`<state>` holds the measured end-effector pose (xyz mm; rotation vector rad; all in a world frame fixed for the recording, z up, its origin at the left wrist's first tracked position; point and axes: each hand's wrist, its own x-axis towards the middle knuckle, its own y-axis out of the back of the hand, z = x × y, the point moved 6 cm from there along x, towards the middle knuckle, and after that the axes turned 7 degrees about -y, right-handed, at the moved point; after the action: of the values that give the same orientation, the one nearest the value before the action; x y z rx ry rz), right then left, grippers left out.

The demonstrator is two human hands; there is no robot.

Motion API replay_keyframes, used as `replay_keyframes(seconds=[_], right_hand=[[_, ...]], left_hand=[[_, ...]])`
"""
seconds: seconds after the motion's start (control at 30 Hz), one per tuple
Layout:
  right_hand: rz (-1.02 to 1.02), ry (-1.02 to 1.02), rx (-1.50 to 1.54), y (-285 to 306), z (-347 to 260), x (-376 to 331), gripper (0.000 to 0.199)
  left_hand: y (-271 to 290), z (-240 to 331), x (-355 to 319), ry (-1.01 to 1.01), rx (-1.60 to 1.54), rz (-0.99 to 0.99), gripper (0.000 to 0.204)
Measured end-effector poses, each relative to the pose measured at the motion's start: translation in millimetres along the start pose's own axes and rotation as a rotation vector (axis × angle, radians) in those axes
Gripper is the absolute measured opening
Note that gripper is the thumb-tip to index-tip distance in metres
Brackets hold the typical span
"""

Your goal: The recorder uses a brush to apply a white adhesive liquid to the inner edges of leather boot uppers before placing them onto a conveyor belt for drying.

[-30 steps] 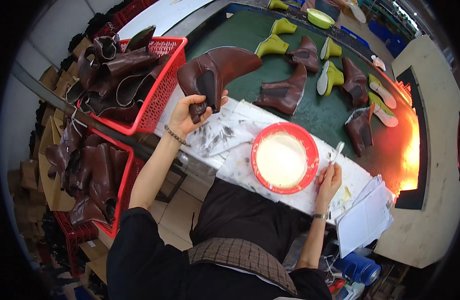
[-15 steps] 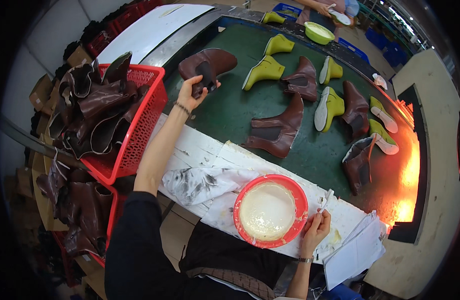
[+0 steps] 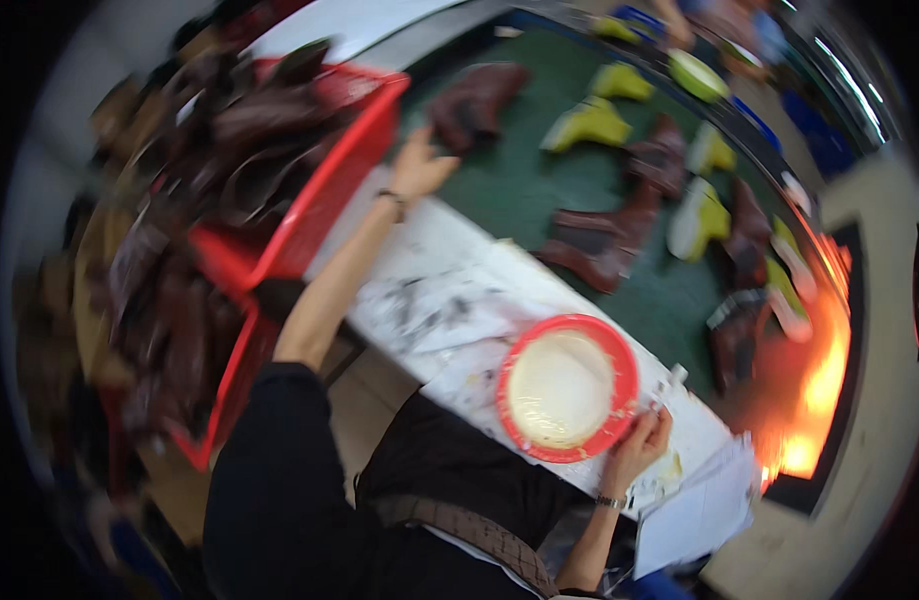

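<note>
On the green work surface (image 3: 525, 185), a brown ankle boot (image 3: 477, 100) lies at the far left. Just short of it is my left hand (image 3: 423, 165), blurred, its thumb and fingers apart and nothing in it. My right hand (image 3: 642, 443) is closed beside a red bowl (image 3: 628, 385) of creamy white liquid (image 3: 562, 390). A thin white stick (image 3: 677, 376) rises from its fingers; the stick's lower part is hidden. Beyond the bowl lie more brown boots (image 3: 602, 240) and several yellow-green wedge soles (image 3: 592, 125).
Red plastic baskets (image 3: 325, 185) heaped with brown boot uppers (image 3: 270, 120) stand at left. A stained white cloth (image 3: 430, 310) lies left of the bowl, papers (image 3: 695, 510) at the right front. An orange-glowing opening (image 3: 815, 400) is at right. Across the surface, another person's arm (image 3: 675, 25) shows near a green bowl (image 3: 698, 75).
My left hand has let go of the brown boot, which now lies on the green surface, and drawn back from it. The whole view has shifted and blurred. My right hand keeps the white stick.
</note>
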<state>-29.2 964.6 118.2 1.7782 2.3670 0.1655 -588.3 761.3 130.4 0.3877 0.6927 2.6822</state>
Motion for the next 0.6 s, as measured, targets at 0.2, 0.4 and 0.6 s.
replay_keyframes(seconds=[0.2,0.4,0.6], right_hand=[[0.008,0.211,-0.126,6.1,-15.1,-7.4,0.033],[-0.049,0.234,-0.154,5.5,1.0,4.7,0.037],[-0.106,0.217,-0.108,8.5,4.7,2.8,0.035]], left_hand=[[85.2,131.8,-164.7,-0.424,-0.198,-0.076,0.026],[264.6,106.2,-280.9,-0.270,0.252,0.640,0.024],[426.4,-0.1,-366.9,0.303,1.065,0.920,0.054]])
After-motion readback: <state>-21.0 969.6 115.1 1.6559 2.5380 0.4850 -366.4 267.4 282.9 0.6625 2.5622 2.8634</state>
